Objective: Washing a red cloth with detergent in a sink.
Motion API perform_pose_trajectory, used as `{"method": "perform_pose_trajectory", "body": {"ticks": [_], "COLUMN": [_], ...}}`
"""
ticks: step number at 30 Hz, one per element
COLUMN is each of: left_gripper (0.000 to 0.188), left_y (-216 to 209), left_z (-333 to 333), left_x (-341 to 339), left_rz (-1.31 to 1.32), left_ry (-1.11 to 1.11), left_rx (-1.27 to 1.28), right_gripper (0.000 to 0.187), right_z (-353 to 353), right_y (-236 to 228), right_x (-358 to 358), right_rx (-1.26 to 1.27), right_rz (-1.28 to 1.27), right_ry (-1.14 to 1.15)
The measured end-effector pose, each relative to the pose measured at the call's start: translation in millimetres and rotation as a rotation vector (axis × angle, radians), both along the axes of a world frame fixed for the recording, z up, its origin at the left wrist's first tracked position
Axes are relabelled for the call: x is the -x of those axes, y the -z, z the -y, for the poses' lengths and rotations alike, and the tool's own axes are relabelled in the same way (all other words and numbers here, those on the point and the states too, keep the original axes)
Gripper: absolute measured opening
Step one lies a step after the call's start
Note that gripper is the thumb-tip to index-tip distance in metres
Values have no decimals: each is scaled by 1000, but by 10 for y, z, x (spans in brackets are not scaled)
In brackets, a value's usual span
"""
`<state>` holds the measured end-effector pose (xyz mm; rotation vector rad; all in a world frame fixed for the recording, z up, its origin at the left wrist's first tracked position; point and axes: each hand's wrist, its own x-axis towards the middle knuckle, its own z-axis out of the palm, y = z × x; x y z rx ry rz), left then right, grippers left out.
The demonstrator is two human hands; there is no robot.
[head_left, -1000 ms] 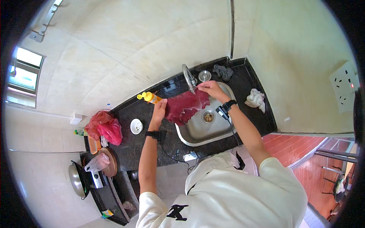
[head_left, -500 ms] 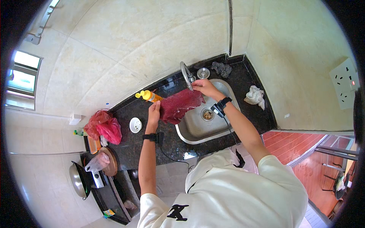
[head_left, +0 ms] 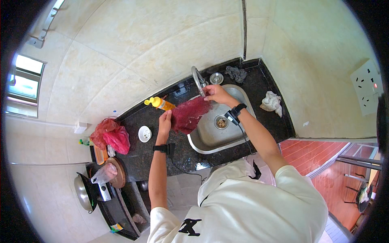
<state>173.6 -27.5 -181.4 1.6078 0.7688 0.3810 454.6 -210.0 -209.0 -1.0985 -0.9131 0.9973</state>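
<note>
A dark red cloth hangs stretched between my hands, over the left edge of the steel sink. My left hand grips its left end, fingers closed. With thumb and fingertips, my right hand pinches the upper right corner, close under the faucet. The cloth's lower edge hangs loose and ragged. Directly behind the cloth lies a yellow bottle with a yellow cap, partly covered by it. Food scraps sit in the drain strainer.
On the dark counter stand a small white bowl and red plastic bags at left. A metal sink stopper, a grey scrubber and a crumpled white rag lie behind and right of the sink. A wok is far left.
The cloth's right part has narrowed and its edge has drawn in a little. My left hand has shifted slightly down; the right hand stays near the faucet, gripping the corner.
</note>
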Motion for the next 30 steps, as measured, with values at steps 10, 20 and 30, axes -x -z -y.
{"method": "perform_pose_trajectory", "body": {"ticks": [10,20,30], "left_gripper": [37,37,37], "left_y": [45,97,234], "left_z": [12,84,175], "left_x": [35,6,-100], "left_rz": [-9,43,63], "left_ry": [78,72,38], "left_rx": [-103,0,57], "right_gripper": [23,18,21], "right_z": [100,101,175], "right_y": [-119,-152,-250], "right_x": [-26,7,20], "right_rx": [204,196,129], "right_rz": [538,494,545], "right_ry": [17,103,156]}}
